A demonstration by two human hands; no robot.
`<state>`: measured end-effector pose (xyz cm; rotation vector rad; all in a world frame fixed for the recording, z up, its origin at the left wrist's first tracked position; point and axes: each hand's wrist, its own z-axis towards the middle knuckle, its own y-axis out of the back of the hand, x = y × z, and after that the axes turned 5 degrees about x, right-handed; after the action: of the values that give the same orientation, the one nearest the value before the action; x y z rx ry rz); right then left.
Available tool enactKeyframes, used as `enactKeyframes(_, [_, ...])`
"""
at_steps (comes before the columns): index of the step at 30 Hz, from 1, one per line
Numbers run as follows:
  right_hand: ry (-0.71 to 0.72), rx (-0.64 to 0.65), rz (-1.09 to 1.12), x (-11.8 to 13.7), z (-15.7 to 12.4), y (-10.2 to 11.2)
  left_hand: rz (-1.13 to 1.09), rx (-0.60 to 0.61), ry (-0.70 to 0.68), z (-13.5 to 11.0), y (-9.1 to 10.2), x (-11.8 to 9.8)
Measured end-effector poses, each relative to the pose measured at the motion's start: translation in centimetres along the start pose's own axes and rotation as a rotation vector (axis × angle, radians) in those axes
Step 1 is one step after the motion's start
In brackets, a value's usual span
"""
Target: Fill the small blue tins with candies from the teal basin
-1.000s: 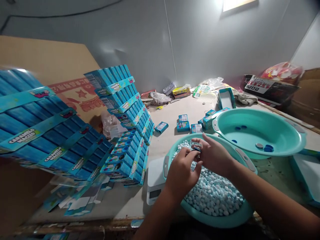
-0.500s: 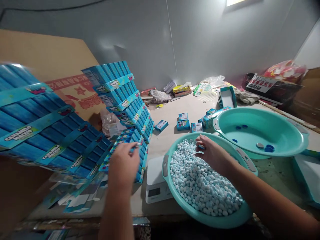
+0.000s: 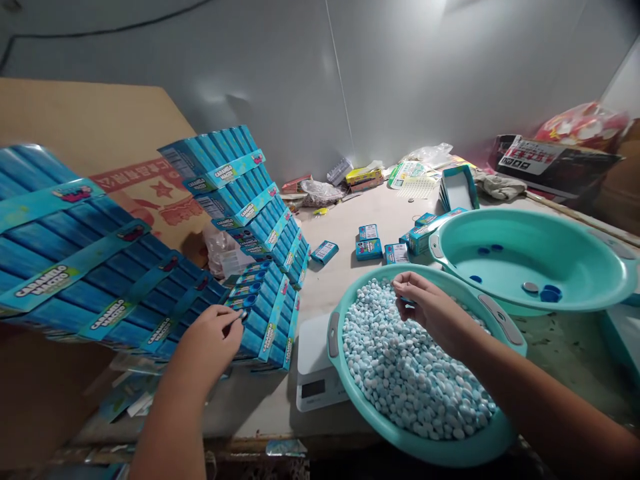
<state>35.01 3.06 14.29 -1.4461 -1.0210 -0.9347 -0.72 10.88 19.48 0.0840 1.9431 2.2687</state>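
My left hand point(image 3: 213, 340) is over the near end of a blue tray of boxes point(image 3: 257, 317), with thumb and fingers pinched on a small round silver-and-blue disc point(image 3: 243, 314). Round blue pieces show along that tray's top. My right hand point(image 3: 425, 303) is above a turquoise basin point(image 3: 345, 393) full of small white and pale-blue candies point(image 3: 410, 367). Its fingers are closed together; a bit of blue shows beneath them, too hidden to name. The basin stands beside a white scale point(image 3: 315, 363), partly overlapping it.
Stacked blue box trays point(image 3: 235, 170) rise behind my left hand, with a leaning stack point(image 3: 95, 267) at far left. A second turquoise basin point(image 3: 600, 267) at right holds several small discs. Loose blue boxes point(image 3: 369, 249) lie mid-table; a cardboard carton point(image 3: 90, 127) stands behind.
My left hand has moved left and slightly down, from above the tray to its near end. My right hand stays over the candies, fingers drawn closer together. The view has shifted slightly.
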Motion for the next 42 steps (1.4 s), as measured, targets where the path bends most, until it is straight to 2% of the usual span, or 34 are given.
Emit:
enactKeyframes(5, [-0.005,0.012,-0.040,-0.1,0.1,0.0,-0.010,-0.108,0.005,-0.4,-0.8,0.1])
enactKeyframes(10, [-0.012,0.023,-0.087,0.2,0.0,-0.3,0.030,0.021,-0.003,-0.6,-0.7,-0.7])
enactKeyframes(15, [-0.039,0.013,-0.124,0.4,-0.2,-0.5,0.086,0.108,0.101,-1.5,-0.4,-1.9])
enactKeyframes(24, [-0.069,0.071,-0.199,0.0,-0.3,-0.5,0.266,0.066,0.138,-2.2,-0.7,-3.4])
enactKeyframes(31, [-0.050,0.102,-0.332,-0.9,-0.1,-0.1,0.272,0.032,0.132,-2.3,-1.5,-2.9])
enactKeyframes(35, [-0.082,0.111,-0.332,-0.5,-0.2,-0.3,0.206,-0.058,0.068,-2.4,-2.3,-1.6])
enactKeyframes(38, [-0.139,0.124,-0.229,-0.4,-0.3,-0.5,0.112,-0.131,0.042,-2.8,-3.1,-1.0])
enactKeyframes(40, [-0.181,0.134,-0.077,-0.5,-0.3,-0.5,0.037,-0.263,0.036,-3.2,-3.6,-1.7])
enactKeyframes(42, [-0.228,0.166,0.109,-0.6,-0.2,-0.3,-0.052,-0.500,-0.033,-3.7,-4.1,-3.6])
